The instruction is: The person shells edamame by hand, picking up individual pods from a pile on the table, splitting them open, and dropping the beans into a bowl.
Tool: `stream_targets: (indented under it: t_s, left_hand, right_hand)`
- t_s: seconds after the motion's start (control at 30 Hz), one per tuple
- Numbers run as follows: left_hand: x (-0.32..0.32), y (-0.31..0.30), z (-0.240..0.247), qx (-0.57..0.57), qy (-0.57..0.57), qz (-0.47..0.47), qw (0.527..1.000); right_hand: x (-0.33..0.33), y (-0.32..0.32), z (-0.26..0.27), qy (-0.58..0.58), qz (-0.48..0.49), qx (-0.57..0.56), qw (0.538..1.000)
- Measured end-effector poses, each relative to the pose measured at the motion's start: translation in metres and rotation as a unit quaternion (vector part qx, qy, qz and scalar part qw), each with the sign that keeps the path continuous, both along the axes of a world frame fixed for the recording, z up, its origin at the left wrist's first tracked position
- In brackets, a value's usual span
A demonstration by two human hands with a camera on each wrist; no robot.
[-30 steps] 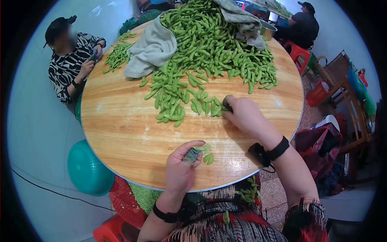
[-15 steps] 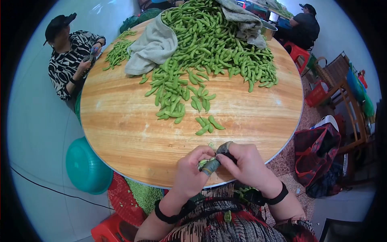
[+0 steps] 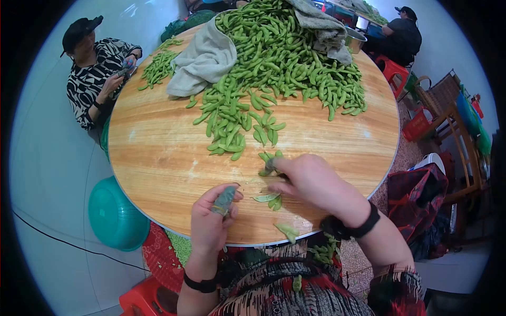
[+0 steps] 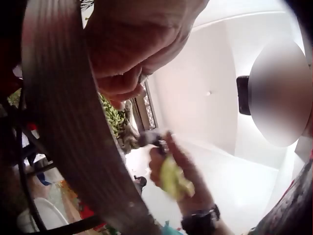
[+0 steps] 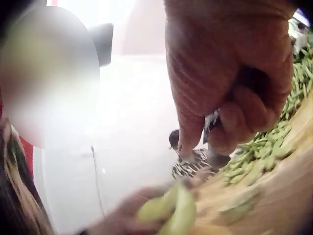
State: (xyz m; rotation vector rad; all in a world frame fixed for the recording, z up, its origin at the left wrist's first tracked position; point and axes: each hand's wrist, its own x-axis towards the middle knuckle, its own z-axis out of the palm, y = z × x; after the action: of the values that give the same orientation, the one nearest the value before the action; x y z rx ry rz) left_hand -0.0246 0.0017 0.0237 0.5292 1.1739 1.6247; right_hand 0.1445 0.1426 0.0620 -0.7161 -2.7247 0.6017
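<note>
While the left hand (image 3: 211, 224) is clenching its fingers round a pod (image 5: 172, 210) well short of the big pile (image 3: 284, 58) on the desk (image 3: 158, 158), the right hand (image 3: 311, 181) is reaching nearer that pile. Its curled fingers are pinching loose pods (image 3: 266, 158) just before the pile.

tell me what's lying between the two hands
In the head view, a few loose green pods lie on the table between the left hand and right hand.

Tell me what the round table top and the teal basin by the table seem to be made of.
The table top looks like varnished wood, going by its streaky grain and soft gloss. The teal basin is probably plastic: it has one even colour and a smooth, shiny curve.
</note>
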Motion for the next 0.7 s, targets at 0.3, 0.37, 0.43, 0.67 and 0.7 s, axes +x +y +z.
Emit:
stream_targets:
  t_s: [0.3,0.37,0.43,0.67,0.7]
  left_hand:
    - [0.028,0.020,-0.002,0.108,0.304,0.008,0.946]
    - [0.035,0.022,0.011,0.065,0.423,-0.017,0.903]
    - [0.040,0.023,0.009,0.084,0.411,-0.009,0.908]
    - [0.042,0.022,-0.002,0.063,-0.051,-0.023,0.996]
    - [0.044,0.022,-0.002,0.060,-0.049,-0.024,0.997]
  right_hand:
    - [-0.014,0.003,-0.009,0.075,-0.064,-0.022,0.995]
    - [-0.002,-0.001,-0.006,0.093,-0.074,-0.192,0.974]
    - [0.006,-0.010,-0.003,0.110,-0.084,-0.355,0.925]
    - [0.023,-0.043,-0.002,0.240,-0.122,-0.480,0.835]
    - [0.025,-0.045,-0.006,0.220,-0.094,-0.555,0.797]
